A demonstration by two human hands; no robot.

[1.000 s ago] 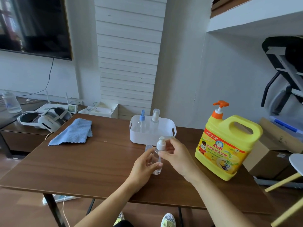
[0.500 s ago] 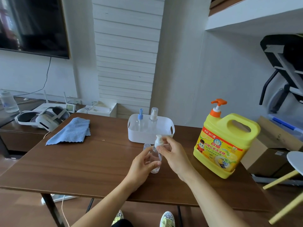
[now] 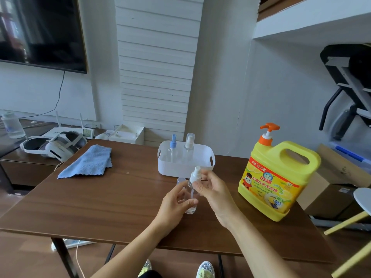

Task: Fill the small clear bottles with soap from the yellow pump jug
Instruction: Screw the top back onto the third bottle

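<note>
A small clear bottle stands on the brown table. My left hand grips its body. My right hand pinches the white spray top at the bottle's neck. A clear cap stands just behind my left fingers. The yellow pump jug, with an orange pump, stands to the right of my hands. Two more clear bottles, one with a blue top and one with a clear cap, stand in the white basket behind.
A blue cloth lies on the table's left rear. A white headset and a water bottle sit on the low cabinet to the left. A cardboard box and a stool are at the right.
The white spray top has come down onto the bottle's neck under my right fingers. My left hand stays around the bottle. The view has shifted slightly.
</note>
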